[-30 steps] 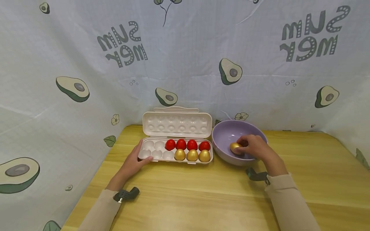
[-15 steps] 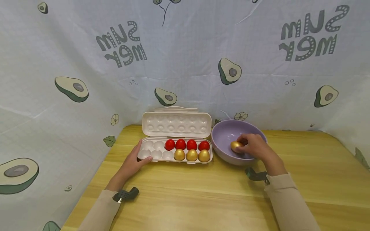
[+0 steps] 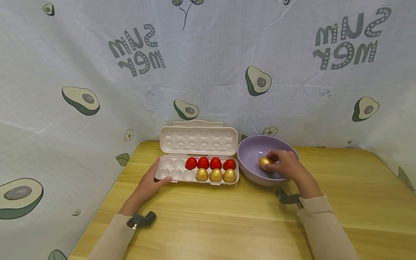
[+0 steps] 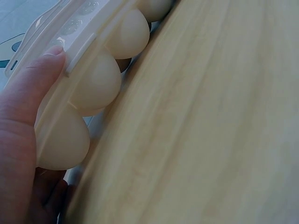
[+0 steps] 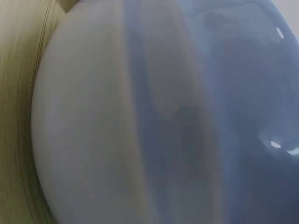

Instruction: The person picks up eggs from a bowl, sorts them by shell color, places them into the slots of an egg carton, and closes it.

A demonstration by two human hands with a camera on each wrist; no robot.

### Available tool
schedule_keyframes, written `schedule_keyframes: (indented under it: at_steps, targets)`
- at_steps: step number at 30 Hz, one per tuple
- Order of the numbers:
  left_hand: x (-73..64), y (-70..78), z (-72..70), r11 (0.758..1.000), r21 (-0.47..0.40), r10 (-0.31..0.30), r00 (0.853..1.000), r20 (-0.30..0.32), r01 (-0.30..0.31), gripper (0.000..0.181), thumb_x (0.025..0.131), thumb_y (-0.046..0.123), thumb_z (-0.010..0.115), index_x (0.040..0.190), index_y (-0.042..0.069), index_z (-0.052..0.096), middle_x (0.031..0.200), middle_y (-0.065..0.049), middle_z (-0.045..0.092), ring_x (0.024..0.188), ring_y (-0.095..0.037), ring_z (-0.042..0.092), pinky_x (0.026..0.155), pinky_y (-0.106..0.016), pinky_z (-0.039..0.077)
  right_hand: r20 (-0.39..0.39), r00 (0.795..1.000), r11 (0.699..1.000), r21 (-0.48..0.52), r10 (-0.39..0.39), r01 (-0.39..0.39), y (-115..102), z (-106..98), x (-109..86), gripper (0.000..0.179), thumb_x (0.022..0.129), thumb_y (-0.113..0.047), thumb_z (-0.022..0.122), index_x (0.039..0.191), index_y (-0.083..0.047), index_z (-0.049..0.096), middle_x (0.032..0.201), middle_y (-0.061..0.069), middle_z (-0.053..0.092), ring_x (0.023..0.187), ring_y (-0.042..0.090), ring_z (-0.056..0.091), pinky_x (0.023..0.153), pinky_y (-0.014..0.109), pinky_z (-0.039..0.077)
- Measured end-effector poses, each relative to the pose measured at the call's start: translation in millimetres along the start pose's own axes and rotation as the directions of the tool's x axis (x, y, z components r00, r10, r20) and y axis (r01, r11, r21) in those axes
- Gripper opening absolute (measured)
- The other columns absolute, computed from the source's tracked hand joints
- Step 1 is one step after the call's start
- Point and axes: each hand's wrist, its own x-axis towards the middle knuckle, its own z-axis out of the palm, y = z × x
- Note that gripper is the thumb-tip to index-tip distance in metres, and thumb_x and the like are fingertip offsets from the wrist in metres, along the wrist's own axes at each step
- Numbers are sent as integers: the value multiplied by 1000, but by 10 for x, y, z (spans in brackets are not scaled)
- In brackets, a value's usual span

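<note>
An egg carton (image 3: 177,180) of pale plastic lies with its lid raised. Four-colour clutter is absent from it: red eggs (image 3: 203,162) sit in its back row and gold eggs (image 3: 216,175) in its front row, toward the right. My left hand (image 3: 151,184) grips the carton's left end; in the left wrist view the thumb (image 4: 39,79) lies over the rim and fingers curl below the cups. Inside the purple bowl (image 3: 251,151), my right hand (image 3: 286,164) pinches a gold egg (image 3: 264,162). The right wrist view has only the bowl's wall, with that hand hidden.
The wooden table (image 3: 201,220) runs across in front of the carton and bowl. Behind it hangs a patterned cloth (image 3: 214,72). The bowl stands close to the carton's right end. Cameras are strapped to both wrists.
The gold egg has shifted slightly within my right hand, low in the bowl. My left hand and the carton stay in place.
</note>
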Motion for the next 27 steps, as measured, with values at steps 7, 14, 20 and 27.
schedule_keyframes:
  at_steps: [7,14,20,27]
  targets:
    - [-5,-3,-18,1000,17,-12,1000,5,12,99,86,51,67,156,13,7,159,-18,16,144,-39,18,113,-57,18,-63,997,997,67,-41,45,12,-9,-7,27,78,-13,80,97,2,69,91,14,72,88,33,69,82,50,52]
    - [2,-8,-11,1000,6,-3,1000,5,3,100,86,48,68,156,10,8,158,-19,17,144,-39,18,114,-56,19,-105,994,993,113,-11,23,24,-36,-20,33,80,-15,80,104,3,68,96,16,71,90,34,69,78,45,55]
    - [4,1,-7,1000,4,0,1000,8,0,99,87,48,67,156,9,8,158,-19,16,144,-39,18,114,-56,18,-141,990,986,167,22,2,-9,-33,-6,37,81,-18,79,111,1,66,106,17,68,97,35,67,78,41,56]
    - [3,15,-6,1000,-2,-1,1000,6,1,100,86,47,68,156,9,8,158,-19,16,144,-39,18,114,-56,18,-192,981,979,200,2,37,-70,-19,25,40,86,-15,74,120,3,61,115,20,63,100,37,65,79,37,56]
